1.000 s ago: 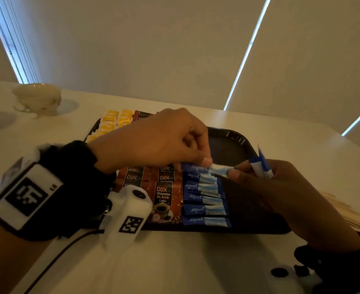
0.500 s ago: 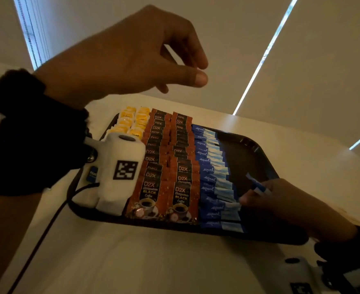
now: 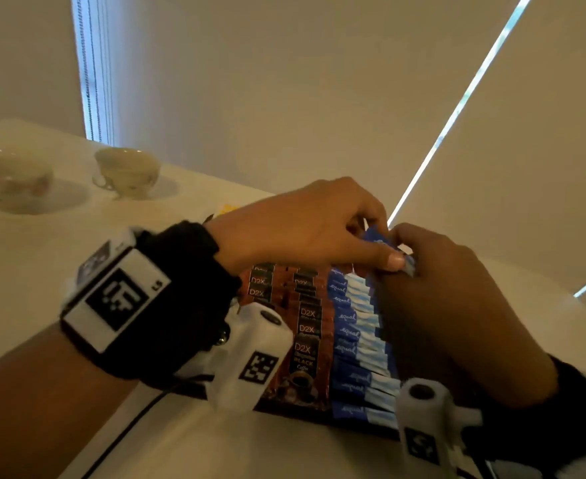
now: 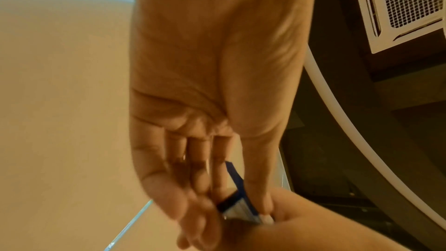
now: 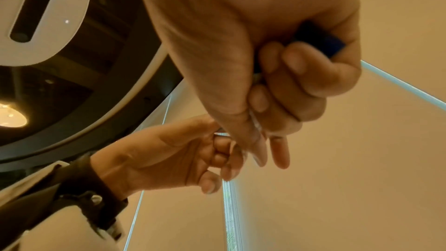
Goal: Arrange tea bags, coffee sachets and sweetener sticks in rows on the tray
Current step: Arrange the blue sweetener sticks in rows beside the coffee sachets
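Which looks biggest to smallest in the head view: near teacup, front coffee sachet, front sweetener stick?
1. Teacup: largest as it appears, though it stands farther off.
2. Front coffee sachet: partly hidden by the wrist camera, so unsure against the cup.
3. Front sweetener stick: clearly the slimmest.

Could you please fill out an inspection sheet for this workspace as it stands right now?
Surface: pale table.
Job's things: black tray holding coffee sachets and blue sweetener sticks in rows; tea bags hidden.
Clutter: two cups far left.
Grippers: left hand pinches a sweetener stick; right hand grips a bundle of sticks.
Cables: black cable from left wrist camera.
Surroundings: drawn blinds.
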{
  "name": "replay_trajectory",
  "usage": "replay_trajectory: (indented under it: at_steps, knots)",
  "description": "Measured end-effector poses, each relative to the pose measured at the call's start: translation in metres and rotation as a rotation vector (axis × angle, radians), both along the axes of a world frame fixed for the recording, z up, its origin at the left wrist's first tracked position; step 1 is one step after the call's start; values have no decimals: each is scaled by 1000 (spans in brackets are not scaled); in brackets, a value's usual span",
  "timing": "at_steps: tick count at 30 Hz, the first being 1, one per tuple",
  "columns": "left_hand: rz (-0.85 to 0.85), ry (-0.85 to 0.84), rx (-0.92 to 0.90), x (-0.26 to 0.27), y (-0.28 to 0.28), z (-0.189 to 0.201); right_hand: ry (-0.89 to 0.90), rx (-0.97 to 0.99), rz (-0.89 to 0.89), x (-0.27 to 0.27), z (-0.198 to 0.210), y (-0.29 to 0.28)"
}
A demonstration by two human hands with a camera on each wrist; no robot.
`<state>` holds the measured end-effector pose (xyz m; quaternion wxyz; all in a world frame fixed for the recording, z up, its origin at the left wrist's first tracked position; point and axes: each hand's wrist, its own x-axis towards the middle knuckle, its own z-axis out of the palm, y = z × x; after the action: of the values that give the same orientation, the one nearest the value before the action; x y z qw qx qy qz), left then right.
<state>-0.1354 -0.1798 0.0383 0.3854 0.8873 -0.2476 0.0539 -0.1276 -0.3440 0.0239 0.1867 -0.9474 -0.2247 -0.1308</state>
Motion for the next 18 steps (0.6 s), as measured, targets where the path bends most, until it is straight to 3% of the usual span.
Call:
replay_trajectory:
  at_steps: [3,7,13,18]
  knots:
    - [51,-61,-115,1,6,4,-131,-9,9,5,5,10]
    - [54,-14,-374,-1,11,7,-136,33,28,11,7,19]
    - [109,32,-503,4,19,9,111,119,211,27,20,24]
    - [203,-51,-565,8,27,10,264,418,218,27,32,0]
